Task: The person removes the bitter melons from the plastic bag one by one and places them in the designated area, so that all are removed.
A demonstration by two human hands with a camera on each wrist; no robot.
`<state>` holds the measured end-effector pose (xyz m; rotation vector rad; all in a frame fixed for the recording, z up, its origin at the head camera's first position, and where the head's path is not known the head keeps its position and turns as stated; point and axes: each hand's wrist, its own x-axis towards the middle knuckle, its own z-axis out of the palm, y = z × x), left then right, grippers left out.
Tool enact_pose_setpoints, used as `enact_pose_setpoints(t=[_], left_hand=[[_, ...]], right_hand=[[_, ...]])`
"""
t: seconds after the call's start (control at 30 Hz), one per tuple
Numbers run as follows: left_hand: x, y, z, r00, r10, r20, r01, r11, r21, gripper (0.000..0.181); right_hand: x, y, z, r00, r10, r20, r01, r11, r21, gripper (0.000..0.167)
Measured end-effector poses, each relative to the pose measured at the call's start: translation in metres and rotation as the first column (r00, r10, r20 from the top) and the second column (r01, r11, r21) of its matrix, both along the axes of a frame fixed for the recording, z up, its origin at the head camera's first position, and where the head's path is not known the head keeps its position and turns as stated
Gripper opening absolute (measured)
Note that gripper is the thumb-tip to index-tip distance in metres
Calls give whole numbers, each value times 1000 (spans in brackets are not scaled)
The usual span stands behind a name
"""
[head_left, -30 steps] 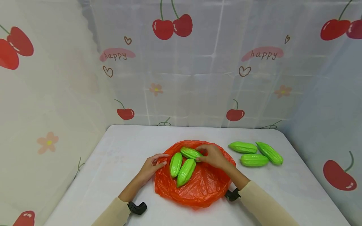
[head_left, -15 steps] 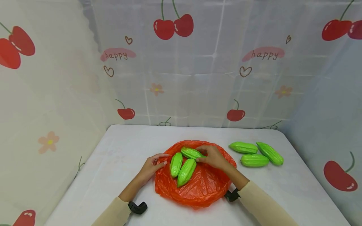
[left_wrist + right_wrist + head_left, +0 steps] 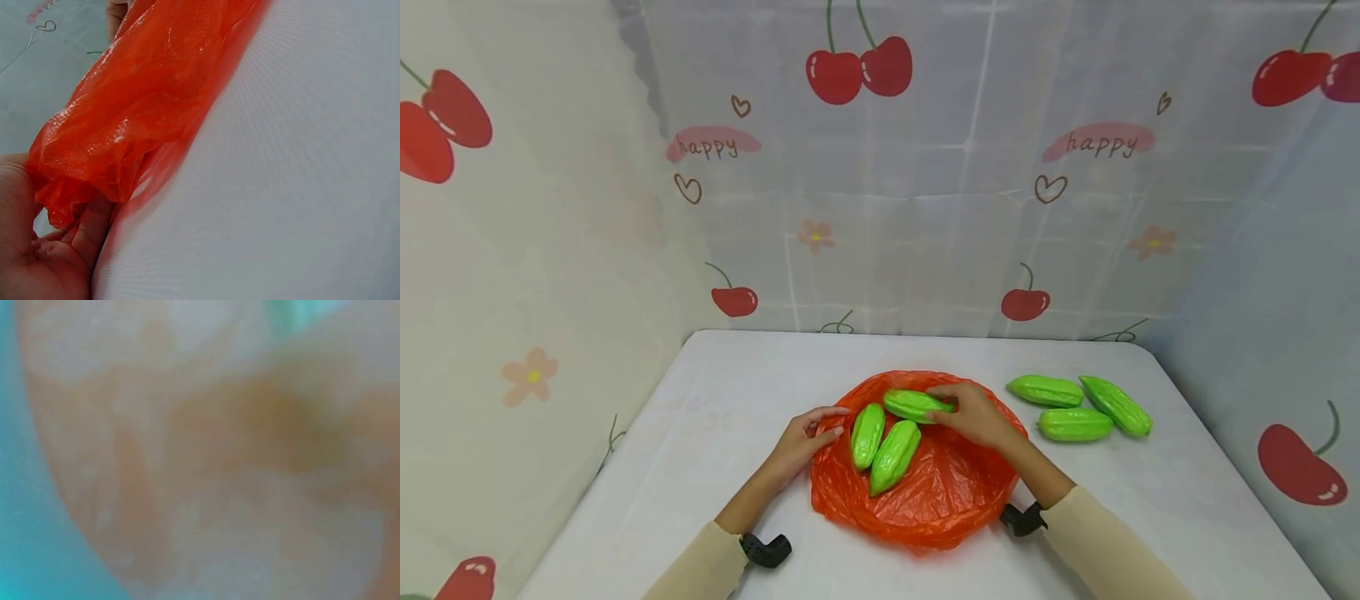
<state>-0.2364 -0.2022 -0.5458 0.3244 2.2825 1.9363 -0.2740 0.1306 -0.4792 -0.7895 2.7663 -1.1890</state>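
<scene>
A red plastic bag (image 3: 940, 492) lies spread in a round on the table with three green ridged vegetables in it. My right hand (image 3: 976, 417) pinches the right end of the upper vegetable (image 3: 912, 405) between thumb and fingers. Left of and below it lie a second vegetable (image 3: 867, 436) and a third (image 3: 894, 457). At the bag's left rim my left hand (image 3: 801, 443) holds the edge; in the left wrist view that hand (image 3: 53, 256) has its fingers under the bunched red plastic (image 3: 144, 94). The right wrist view is too blurred to read.
On the white table (image 3: 737, 375), right of the bag, lie three more green vegetables: one at the back (image 3: 1045, 390), one in front (image 3: 1075, 425) and one slanting beside them (image 3: 1116, 405). A cherry-print curtain (image 3: 910, 250) hangs behind the table.
My right hand has moved slightly right, and the upper vegetable has shifted right with it, away from the other two. The left hand has stayed at the bag's rim.
</scene>
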Motion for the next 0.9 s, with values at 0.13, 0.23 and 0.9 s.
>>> enact_pose_setpoints(t=[0.13, 0.23, 0.9], left_hand=[[1, 0, -1, 1000, 1, 3, -1, 1000, 10, 34], [1, 0, -1, 1000, 2, 6, -2, 1000, 15, 35], [0, -1, 0, 1000, -11, 17, 11, 1000, 14, 36]], right_hand=[[5, 4, 6, 1000, -3, -13, 3, 1000, 7, 41], [10, 7, 10, 1000, -5, -15, 5, 1000, 9, 41], [32, 25, 29, 998, -33, -54, 34, 999, 14, 43]])
